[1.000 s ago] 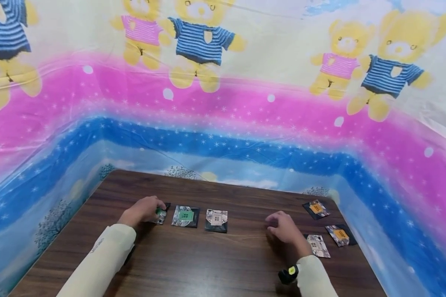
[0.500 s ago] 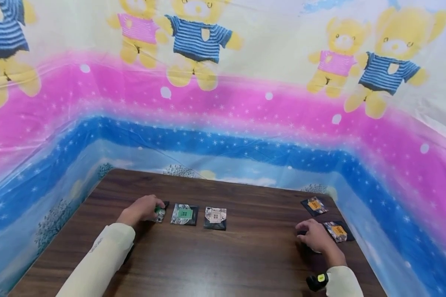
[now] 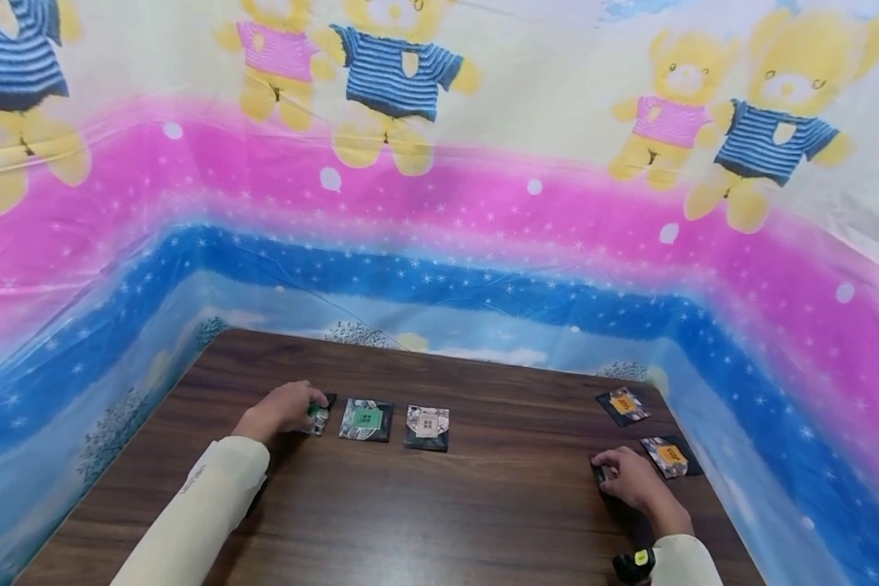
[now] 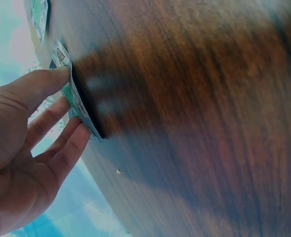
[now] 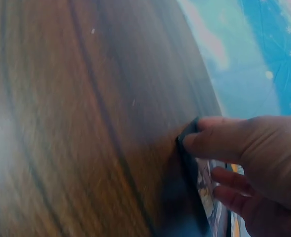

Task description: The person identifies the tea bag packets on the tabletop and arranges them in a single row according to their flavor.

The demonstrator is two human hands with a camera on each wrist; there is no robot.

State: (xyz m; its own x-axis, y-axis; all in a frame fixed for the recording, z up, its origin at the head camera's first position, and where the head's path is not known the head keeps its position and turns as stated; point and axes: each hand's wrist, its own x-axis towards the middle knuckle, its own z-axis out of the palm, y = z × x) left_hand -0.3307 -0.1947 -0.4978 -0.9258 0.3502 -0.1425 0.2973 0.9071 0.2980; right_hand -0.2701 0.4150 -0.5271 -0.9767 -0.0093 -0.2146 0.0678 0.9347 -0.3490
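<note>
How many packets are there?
6: one packet at the left hand, one packet at the right hand, green-labelled packet and pale-labelled packet between, two orange-labelled packets by the right table edge. Hands may hide more.

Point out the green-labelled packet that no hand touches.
The middle packet of the three lined up at left; the left hand pinches the other green-labelled packet.

Leftmost packet (image 3: 321, 419): partly hidden by left grip (image 3: 286, 408). Dark-edged packet (image 5: 205, 186): mostly hidden by right grip (image 3: 633, 478) in head view; print blurred in right wrist view. Pale-labelled packet (image 3: 427, 427): lettering too small to read. Desk (image 3: 410, 505): near edge cut off, head view.
</note>
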